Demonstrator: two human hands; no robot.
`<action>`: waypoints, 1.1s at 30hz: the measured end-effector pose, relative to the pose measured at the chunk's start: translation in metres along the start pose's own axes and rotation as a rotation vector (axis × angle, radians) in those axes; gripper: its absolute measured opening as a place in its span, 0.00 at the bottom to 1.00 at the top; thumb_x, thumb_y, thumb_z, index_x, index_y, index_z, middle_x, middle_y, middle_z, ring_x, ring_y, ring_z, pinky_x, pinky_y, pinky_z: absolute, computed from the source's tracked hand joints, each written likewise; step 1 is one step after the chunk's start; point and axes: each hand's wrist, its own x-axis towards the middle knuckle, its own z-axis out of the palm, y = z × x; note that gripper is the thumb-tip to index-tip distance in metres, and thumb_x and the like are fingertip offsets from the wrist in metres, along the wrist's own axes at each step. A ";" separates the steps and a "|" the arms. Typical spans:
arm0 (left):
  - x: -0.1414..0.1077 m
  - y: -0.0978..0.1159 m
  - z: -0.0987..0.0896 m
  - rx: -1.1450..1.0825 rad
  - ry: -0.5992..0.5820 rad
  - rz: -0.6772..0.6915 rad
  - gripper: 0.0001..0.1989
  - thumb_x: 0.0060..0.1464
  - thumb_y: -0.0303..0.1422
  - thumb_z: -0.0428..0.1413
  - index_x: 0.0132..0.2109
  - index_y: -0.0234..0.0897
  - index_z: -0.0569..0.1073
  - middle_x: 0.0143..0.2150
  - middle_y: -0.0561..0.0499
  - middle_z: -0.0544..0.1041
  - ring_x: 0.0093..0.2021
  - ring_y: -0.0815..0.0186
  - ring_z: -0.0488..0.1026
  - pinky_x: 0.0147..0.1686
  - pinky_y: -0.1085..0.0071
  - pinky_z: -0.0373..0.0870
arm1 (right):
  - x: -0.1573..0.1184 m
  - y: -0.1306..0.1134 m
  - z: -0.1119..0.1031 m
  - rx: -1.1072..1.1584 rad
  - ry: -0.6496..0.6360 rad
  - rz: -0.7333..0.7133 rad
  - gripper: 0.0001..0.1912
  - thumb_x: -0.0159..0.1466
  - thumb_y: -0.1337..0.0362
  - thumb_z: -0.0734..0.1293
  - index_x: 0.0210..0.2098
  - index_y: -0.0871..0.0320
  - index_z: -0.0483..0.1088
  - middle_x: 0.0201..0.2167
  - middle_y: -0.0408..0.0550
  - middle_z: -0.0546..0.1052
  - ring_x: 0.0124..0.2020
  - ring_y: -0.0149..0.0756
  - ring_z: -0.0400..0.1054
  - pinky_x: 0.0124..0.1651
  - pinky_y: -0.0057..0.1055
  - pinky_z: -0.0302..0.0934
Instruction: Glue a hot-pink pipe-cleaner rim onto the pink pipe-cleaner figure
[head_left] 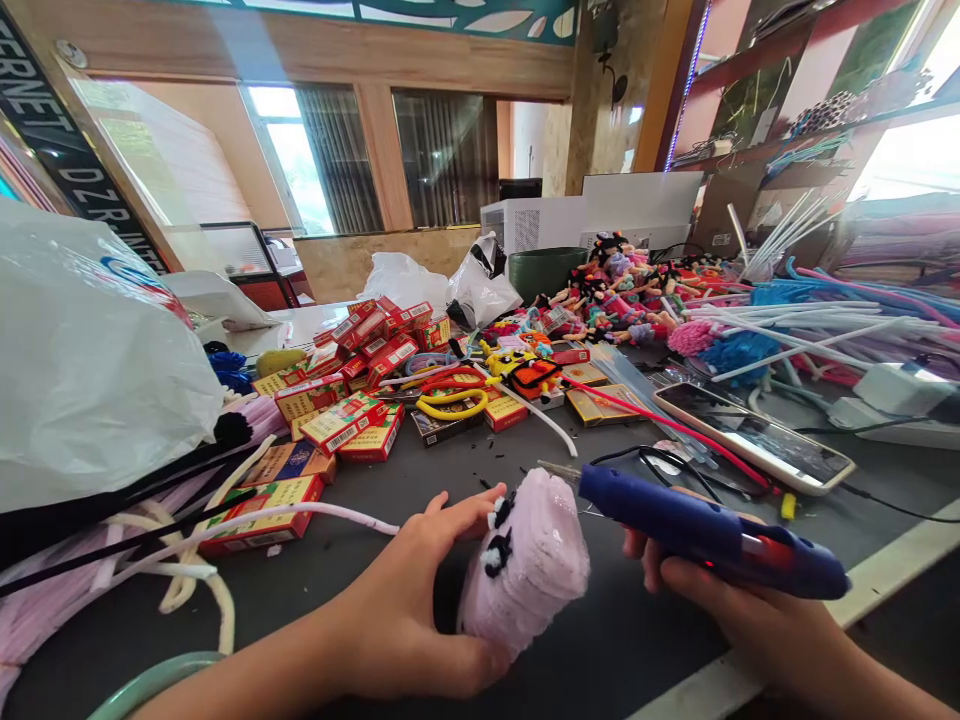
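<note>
My left hand (427, 600) grips a pale pink fuzzy block (536, 560) that looks wound from pipe cleaners, tilted above the dark table. Black and white eye-like pieces (497, 540) sit on its left side, close to my fingertips. A shiny film or glue patch shows on its upper face. In my right hand (742, 610) is a dark blue glue gun (705, 530), with a small red light glowing on its side. Its thin metal tip (559, 470) points left at the block's top edge; whether they touch, I cannot tell.
Several small red and yellow boxes (367, 410) are piled at centre left, with yellow-handled scissors (454, 403) beside them. A phone (754, 435) lies at right. Behind are fuzzy dolls (622, 290) and bundled pipe cleaners (817, 320). A white plastic bag (97, 370) stands at left.
</note>
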 end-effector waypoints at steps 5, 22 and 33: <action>0.001 -0.006 0.002 0.012 -0.008 0.030 0.52 0.35 0.44 0.66 0.68 0.44 0.55 0.65 0.44 0.66 0.64 0.38 0.60 0.64 0.42 0.50 | 0.001 0.002 -0.002 -0.083 -0.012 -0.021 0.09 0.51 0.56 0.72 0.22 0.54 0.73 0.20 0.42 0.74 0.23 0.35 0.66 0.29 0.30 0.62; -0.012 0.009 -0.009 -0.091 0.043 -0.126 0.47 0.37 0.42 0.66 0.66 0.49 0.61 0.67 0.50 0.64 0.65 0.40 0.57 0.65 0.43 0.46 | -0.007 0.002 0.000 0.152 -0.017 0.091 0.22 0.48 0.41 0.75 0.24 0.54 0.75 0.20 0.43 0.73 0.20 0.32 0.62 0.25 0.29 0.60; -0.012 0.009 -0.010 -0.137 0.012 -0.120 0.46 0.38 0.42 0.65 0.66 0.49 0.60 0.68 0.51 0.61 0.66 0.41 0.55 0.66 0.43 0.42 | -0.010 0.007 -0.004 0.133 -0.037 0.041 0.26 0.48 0.37 0.73 0.24 0.55 0.75 0.21 0.46 0.73 0.19 0.33 0.62 0.24 0.32 0.60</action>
